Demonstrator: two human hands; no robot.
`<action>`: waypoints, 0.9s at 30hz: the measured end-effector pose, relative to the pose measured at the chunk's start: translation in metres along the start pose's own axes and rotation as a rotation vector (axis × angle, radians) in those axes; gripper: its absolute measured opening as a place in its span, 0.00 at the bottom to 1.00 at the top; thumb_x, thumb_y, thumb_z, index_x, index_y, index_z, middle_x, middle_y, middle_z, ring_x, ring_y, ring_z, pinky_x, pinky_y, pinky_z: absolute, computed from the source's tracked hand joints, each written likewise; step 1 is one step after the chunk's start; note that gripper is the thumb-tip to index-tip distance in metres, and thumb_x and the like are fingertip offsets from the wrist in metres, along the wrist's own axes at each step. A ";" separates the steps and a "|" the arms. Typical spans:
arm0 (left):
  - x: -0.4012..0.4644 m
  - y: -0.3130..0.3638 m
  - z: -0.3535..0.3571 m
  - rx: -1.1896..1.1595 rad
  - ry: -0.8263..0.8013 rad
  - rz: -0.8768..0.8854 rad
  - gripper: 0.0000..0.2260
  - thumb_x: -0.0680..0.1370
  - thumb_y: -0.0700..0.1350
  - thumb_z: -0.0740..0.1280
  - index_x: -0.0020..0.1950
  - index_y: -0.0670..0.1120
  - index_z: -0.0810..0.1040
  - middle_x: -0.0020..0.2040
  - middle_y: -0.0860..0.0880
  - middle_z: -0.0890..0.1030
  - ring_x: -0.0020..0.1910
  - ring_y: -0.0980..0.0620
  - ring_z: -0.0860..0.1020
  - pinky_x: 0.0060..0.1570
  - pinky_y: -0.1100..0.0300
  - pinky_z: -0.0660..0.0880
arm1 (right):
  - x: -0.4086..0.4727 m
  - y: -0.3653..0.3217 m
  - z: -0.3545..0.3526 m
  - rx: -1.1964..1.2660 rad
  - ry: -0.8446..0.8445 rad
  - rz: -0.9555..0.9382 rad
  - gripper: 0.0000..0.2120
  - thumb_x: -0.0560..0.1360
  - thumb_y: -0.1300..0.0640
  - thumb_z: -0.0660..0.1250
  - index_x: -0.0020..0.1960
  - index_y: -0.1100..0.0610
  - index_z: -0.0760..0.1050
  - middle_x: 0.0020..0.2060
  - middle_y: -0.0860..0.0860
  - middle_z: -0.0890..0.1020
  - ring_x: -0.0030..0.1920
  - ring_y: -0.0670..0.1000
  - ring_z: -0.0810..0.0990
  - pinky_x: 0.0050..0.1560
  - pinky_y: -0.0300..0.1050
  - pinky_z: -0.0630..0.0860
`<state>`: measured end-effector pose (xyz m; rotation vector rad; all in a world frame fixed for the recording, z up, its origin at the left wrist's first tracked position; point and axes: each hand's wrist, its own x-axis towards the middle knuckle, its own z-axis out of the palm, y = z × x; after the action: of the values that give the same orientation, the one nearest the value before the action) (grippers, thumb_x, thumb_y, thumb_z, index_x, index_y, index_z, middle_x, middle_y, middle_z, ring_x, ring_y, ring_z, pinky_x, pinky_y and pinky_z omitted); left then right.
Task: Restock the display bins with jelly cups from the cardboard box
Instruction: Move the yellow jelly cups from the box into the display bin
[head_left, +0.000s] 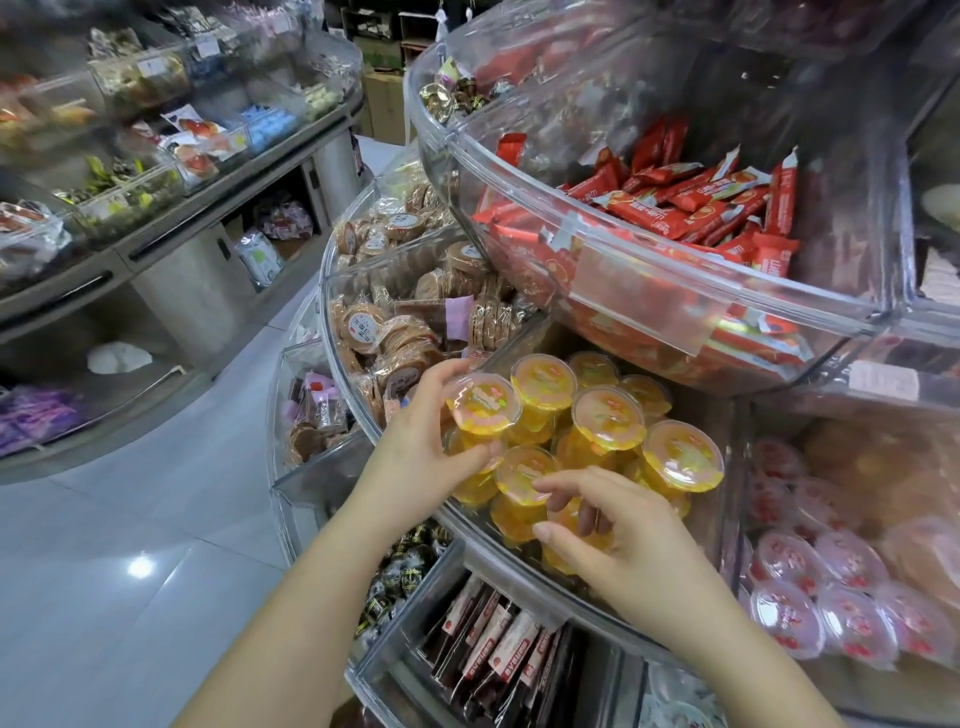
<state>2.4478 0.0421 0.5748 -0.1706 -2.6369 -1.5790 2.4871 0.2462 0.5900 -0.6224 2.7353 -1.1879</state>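
Several yellow jelly cups (608, 415) with clear lids are piled in a clear display bin (514, 558) on the middle tier. My left hand (421, 431) grips one yellow jelly cup (483, 405) at the pile's left edge, thumb below and fingers over its rim. My right hand (618, 540) reaches over the bin's front wall, its curled fingers round another yellow cup (569, 519) low in the pile. The cardboard box is out of view.
Red jelly cups (810, 587) fill the bin to the right. Above hangs a curved bin of red snack packets (691, 202). Round brown cakes (395, 332) lie to the left, dark packets (498, 649) below. A tiled aisle (156, 519) and another shelf (130, 171) are on the left.
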 end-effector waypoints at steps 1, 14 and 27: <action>-0.002 -0.001 0.001 -0.005 0.025 0.006 0.33 0.67 0.50 0.75 0.66 0.62 0.62 0.62 0.59 0.75 0.61 0.63 0.73 0.65 0.55 0.71 | 0.000 0.000 0.000 -0.001 -0.002 -0.002 0.13 0.70 0.47 0.67 0.53 0.37 0.73 0.41 0.39 0.77 0.42 0.43 0.73 0.41 0.29 0.70; -0.131 -0.051 -0.046 -0.131 0.360 -0.211 0.15 0.71 0.37 0.71 0.49 0.57 0.79 0.46 0.59 0.82 0.44 0.62 0.79 0.48 0.71 0.74 | 0.010 -0.058 0.068 0.137 -0.212 -0.159 0.10 0.72 0.54 0.69 0.53 0.45 0.77 0.39 0.42 0.78 0.38 0.45 0.74 0.40 0.30 0.69; -0.383 -0.320 0.036 -0.319 0.658 -1.153 0.08 0.76 0.34 0.65 0.49 0.46 0.78 0.47 0.48 0.81 0.43 0.54 0.78 0.42 0.70 0.72 | -0.085 0.053 0.452 -0.120 -1.199 0.300 0.07 0.76 0.54 0.64 0.54 0.52 0.74 0.40 0.46 0.78 0.40 0.46 0.73 0.35 0.32 0.67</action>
<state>2.7869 -0.1002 0.2353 1.7683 -1.9086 -1.7479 2.6575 0.0059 0.2330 -0.6098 1.7570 -0.3386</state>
